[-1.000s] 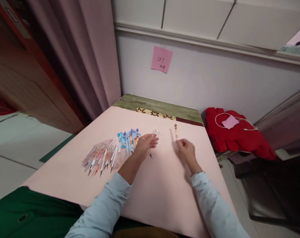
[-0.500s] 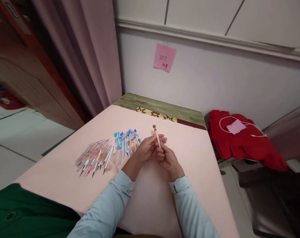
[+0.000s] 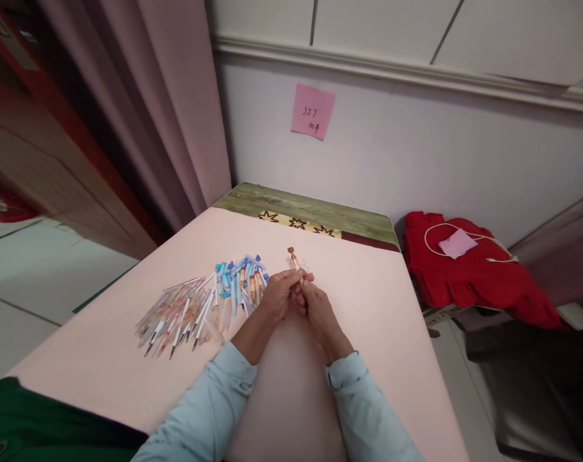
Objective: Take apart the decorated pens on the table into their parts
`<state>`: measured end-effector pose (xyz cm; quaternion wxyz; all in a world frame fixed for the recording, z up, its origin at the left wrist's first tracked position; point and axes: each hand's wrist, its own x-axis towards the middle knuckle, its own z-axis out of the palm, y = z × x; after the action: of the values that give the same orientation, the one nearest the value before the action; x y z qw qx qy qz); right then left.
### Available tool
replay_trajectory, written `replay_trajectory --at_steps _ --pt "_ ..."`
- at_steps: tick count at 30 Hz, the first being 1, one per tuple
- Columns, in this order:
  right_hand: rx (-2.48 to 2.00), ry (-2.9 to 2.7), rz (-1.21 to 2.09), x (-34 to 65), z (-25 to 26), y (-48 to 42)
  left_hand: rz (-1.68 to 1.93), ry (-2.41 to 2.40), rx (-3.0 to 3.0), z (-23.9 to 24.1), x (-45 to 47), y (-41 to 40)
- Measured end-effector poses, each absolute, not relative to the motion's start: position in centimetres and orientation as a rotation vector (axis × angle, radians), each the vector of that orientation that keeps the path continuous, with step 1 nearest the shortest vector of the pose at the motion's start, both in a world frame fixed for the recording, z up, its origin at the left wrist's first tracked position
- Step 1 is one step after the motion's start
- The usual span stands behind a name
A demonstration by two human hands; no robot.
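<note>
A slim pen with a brown decorated top points away from me above the table, its lower part hidden by my fingers. My left hand is closed around the middle of the pen, thumb on top. At the near end my right hand pinches the pen, its fingers touching those of the left. Left of my hands lies a pile of blue and orange pen parts. Beside it are many clear pen barrels and white refills with dark tips.
The pink tabletop ends in a green patterned strip by the wall. A pink note is stuck on that wall. At right, a red cloth carries a white cable. A purple curtain and wooden door stand left.
Both hands have drawn closer together on the pen, and the left thumb now lies over it. The pen's lower part, visible before, is covered. The view has shifted slightly.
</note>
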<state>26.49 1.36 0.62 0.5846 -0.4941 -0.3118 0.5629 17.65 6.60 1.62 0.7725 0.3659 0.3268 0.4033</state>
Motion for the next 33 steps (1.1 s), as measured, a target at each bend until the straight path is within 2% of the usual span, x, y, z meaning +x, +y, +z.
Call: replay_trajectory --at_steps 6,8,13,15,21,33 --pt "-1.300 -0.933 0.916 25.9 0.5 1.3 1.045 0.831 0.863 1.7 18.1 6.6" --pt "-1.225 -0.845 1.065 26.1 1.0 1.2 1.022 0.804 0.829 1.9 17.9 6.7" --pt "-0.757 -0.387 1.783 27.3 2.0 1.2 0.746 0.547 0.725 2.4 16.6 6.8" --pt "-0.575 -0.290 1.923 27.9 2.1 1.2 0.700 0.476 0.729 2.4 16.2 6.8" --pt "-0.382 -0.255 2.014 28.2 2.9 0.6 0.767 0.426 0.723 2.4 16.0 6.4" --pt "-0.550 -0.328 1.958 27.9 2.8 0.4 0.802 0.574 0.741 2.3 16.4 6.5"
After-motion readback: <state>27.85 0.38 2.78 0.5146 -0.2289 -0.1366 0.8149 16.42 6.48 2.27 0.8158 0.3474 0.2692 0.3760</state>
